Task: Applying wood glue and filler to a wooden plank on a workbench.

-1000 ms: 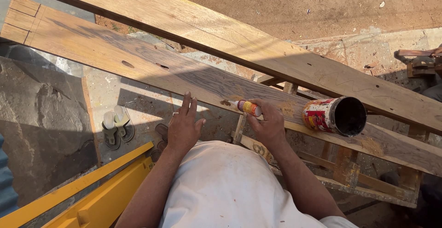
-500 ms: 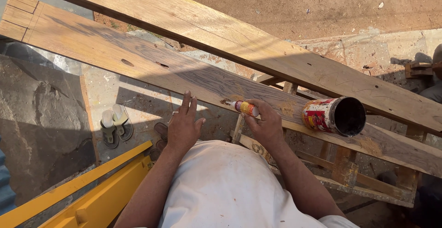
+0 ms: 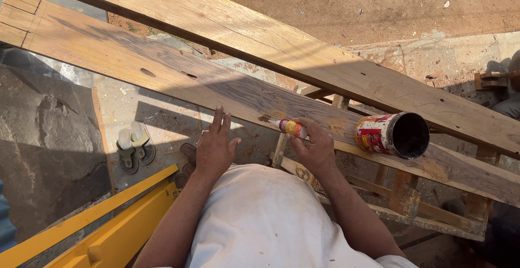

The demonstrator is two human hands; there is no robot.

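Fingers of the right hand (image 3: 314,146) stay clenched around a small glue tube (image 3: 290,128) at the frame's centre, its tip now closer to the dark knot on the wooden plank (image 3: 162,73), while the left hand (image 3: 215,146) remains flat and released, beside the tin can (image 3: 390,134).

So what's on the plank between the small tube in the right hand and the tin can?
Only bare plank with a yellowish smear in the head view between the tube and the tin can.

right hand (image 3: 314,149) around tube (image 3: 290,128) on plank (image 3: 162,73)
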